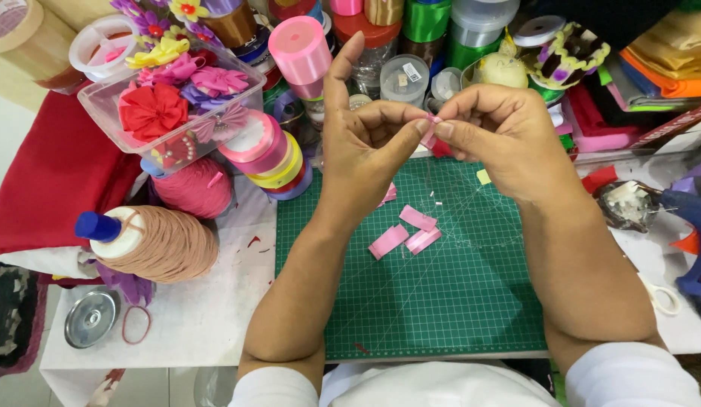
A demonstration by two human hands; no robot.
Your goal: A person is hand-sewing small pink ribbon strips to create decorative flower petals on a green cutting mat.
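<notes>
My left hand [363, 143] and my right hand [495, 136] meet above a green cutting mat [441, 301]. Both pinch one small folded piece of pink ribbon [430, 130] between thumb and fingertips; my left index finger points up. Below the hands, several cut pink ribbon strips [405, 233] lie flat on the mat, and one more pink piece [388, 194] peeks out beside my left wrist.
A clear box of fabric flowers [173, 98] and stacked ribbon rolls [264, 151] stand at the left. Two thread cones [166, 243] lie at the mat's left. Jars and spools crowd the back. A blue glue gun [693, 241] rests at the right, beside folded fabrics [667, 64].
</notes>
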